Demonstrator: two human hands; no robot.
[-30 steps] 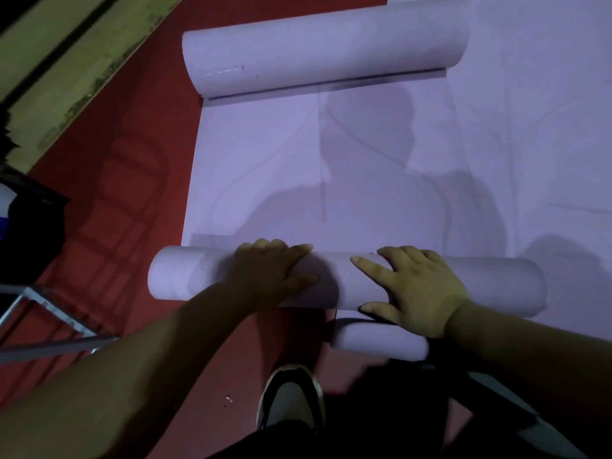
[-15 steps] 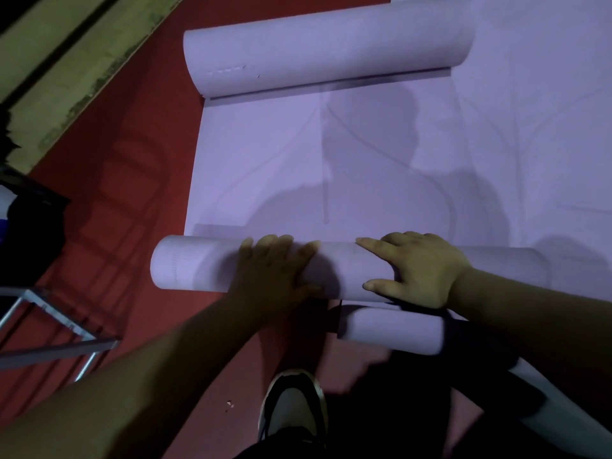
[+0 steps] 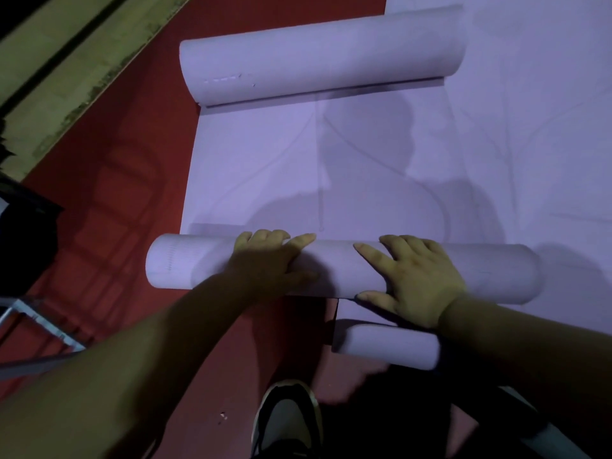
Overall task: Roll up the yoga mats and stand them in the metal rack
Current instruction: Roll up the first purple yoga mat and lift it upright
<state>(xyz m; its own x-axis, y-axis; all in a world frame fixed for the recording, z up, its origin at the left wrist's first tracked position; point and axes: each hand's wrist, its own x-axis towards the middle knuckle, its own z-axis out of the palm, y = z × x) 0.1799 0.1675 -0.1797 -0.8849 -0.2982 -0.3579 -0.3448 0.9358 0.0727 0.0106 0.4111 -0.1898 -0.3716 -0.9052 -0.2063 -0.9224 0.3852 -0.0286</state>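
Head view: left hand (image 3: 271,260) and right hand (image 3: 417,276) press flat, grips spread, on the mat roll (image 3: 496,276); push evenly, edges aligned.

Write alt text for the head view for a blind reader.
The left hand and right hand press flat on the near roll of a lilac yoga mat on a red floor. At its far end lies a second roll.

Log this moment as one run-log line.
mat: partly rolled | left hand: presses near roll | right hand: presses same roll | far end: curled | smaller roll: near right forearm
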